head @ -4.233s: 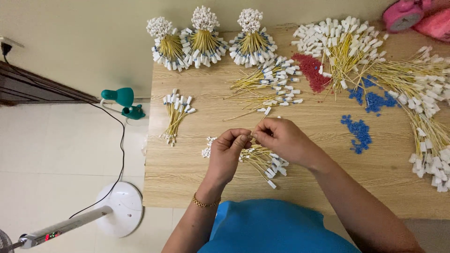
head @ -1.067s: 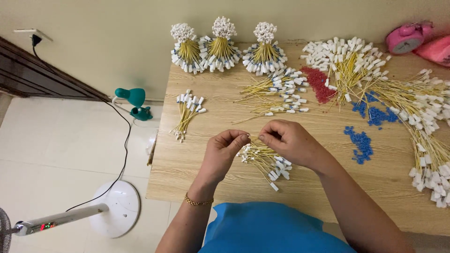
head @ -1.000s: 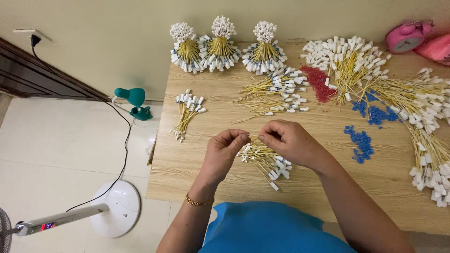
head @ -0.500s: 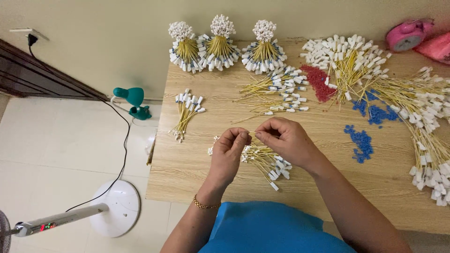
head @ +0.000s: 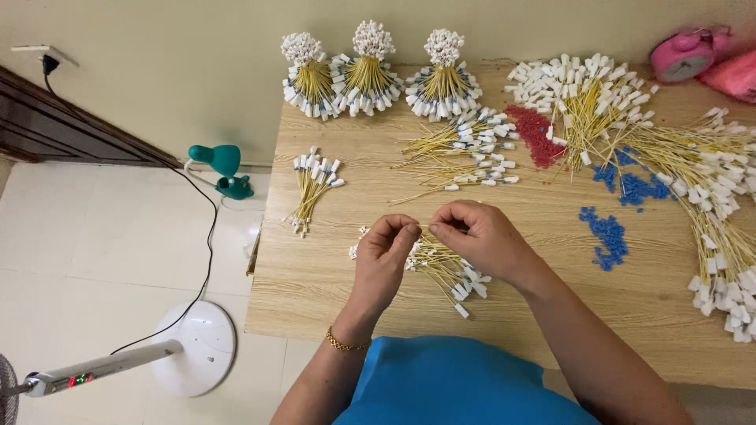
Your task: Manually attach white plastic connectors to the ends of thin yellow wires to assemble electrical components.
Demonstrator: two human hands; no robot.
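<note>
My left hand and my right hand meet over the near middle of a wooden table. Their fingertips pinch the ends of one thin yellow cable with white connectors, held just above a small loose pile of yellow cables. A bracelet circles my left wrist. What sits between the pinched fingertips is too small to make out.
Three tied cable bundles stand at the back edge. A small cable bunch lies left. Loose cable heaps, red beads and blue beads lie right. A pink clock, green lamp and fan base are nearby.
Both hands have stayed over the same pile, with small finger movements on the cable; the view has shifted slightly.
</note>
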